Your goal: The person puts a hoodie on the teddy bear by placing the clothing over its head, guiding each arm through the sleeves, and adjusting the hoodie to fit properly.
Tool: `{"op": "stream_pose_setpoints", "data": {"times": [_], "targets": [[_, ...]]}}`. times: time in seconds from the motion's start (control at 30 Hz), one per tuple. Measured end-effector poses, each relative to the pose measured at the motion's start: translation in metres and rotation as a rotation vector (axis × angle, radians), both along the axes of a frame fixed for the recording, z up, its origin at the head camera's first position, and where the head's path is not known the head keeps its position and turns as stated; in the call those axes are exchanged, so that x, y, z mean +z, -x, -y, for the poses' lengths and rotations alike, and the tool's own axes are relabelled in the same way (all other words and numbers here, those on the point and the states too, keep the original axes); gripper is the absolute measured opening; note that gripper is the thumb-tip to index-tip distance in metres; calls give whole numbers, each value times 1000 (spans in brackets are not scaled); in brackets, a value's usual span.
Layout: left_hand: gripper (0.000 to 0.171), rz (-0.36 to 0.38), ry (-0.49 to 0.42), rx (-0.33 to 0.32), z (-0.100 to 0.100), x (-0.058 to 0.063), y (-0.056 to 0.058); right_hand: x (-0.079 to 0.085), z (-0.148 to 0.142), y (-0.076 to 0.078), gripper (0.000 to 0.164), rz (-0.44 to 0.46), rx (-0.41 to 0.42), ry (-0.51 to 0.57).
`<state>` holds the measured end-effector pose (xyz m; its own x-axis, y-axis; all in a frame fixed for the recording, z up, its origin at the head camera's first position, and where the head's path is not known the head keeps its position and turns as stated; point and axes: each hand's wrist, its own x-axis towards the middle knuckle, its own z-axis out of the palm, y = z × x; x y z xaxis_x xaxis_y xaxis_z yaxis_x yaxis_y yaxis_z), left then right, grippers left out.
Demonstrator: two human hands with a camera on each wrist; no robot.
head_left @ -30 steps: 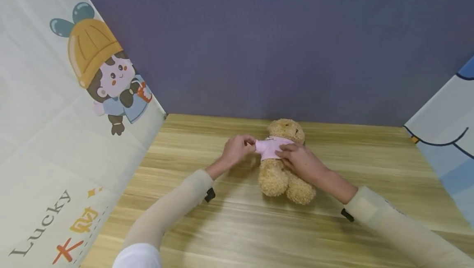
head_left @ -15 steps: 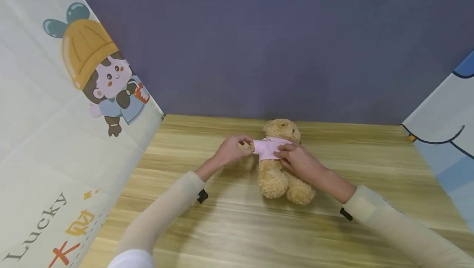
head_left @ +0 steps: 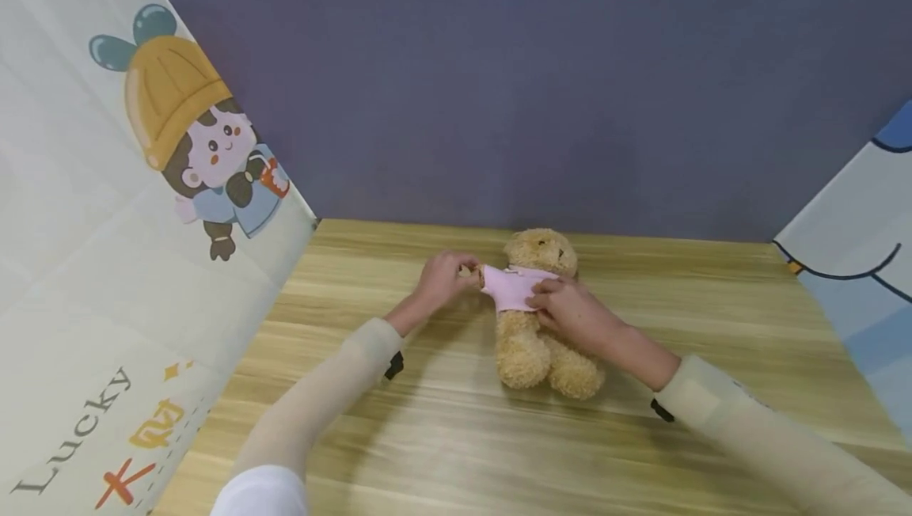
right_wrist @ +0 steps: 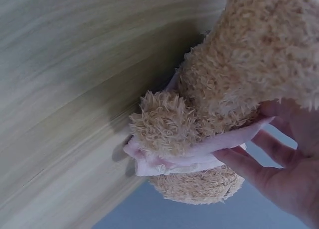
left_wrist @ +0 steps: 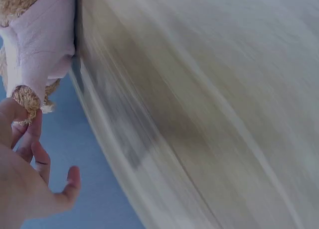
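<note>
A tan plush teddy bear (head_left: 523, 358) in a pink shirt (head_left: 509, 290) lies on the wooden table, head toward the dark back wall. My left hand (head_left: 436, 282) is at the bear's arm on the left. Seen from the left wrist, its thumb and fingers pinch the furry paw (left_wrist: 26, 97) that pokes out of the sleeve. Across the bear's belly reaches my right hand (head_left: 580, 314). The right wrist view has the pink hem (right_wrist: 234, 137) pinched between its thumb and fingers. The bear's other arm is hidden behind the right hand in the head view.
A dark upright panel (head_left: 456, 89) stands along the back edge of the table (head_left: 399, 429). White printed side panels flank it, one with a cartoon child (head_left: 214, 152) on the left, another (head_left: 855, 247) on the right.
My left hand has drawn the paw outward to the left, and more fur shows past the sleeve. Bear and shirt have shifted slightly left. My right hand keeps its hold on the shirt.
</note>
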<state>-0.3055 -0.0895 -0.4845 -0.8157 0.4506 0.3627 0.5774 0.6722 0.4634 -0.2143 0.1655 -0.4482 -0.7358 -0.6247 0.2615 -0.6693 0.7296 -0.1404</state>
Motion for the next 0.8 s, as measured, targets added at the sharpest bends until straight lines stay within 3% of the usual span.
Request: {"op": "stream_pose_setpoints", "data": {"times": [0.1,0.2,0.33,0.47,0.57,0.8], "targets": [[13,83,-61,-32,1,-2,4,-1,0,1,23,8,-5,14],[15,102,-43,-42,0,0,2,-2,-2,2,24,5,-17,44],[25,25,101,-20,-2,5,-7,-3,-2,6,24,-28,-9,48],[29,-53,173,-57,-4,9,-7,-1,1,14,38,-81,-7,-17],[23,-59,136,-96,-4,11,-1,1,4,20,45,-101,-15,-94],[13,45,16,-7,-8,8,13,3,0,24,42,-46,-45,-128]]}}
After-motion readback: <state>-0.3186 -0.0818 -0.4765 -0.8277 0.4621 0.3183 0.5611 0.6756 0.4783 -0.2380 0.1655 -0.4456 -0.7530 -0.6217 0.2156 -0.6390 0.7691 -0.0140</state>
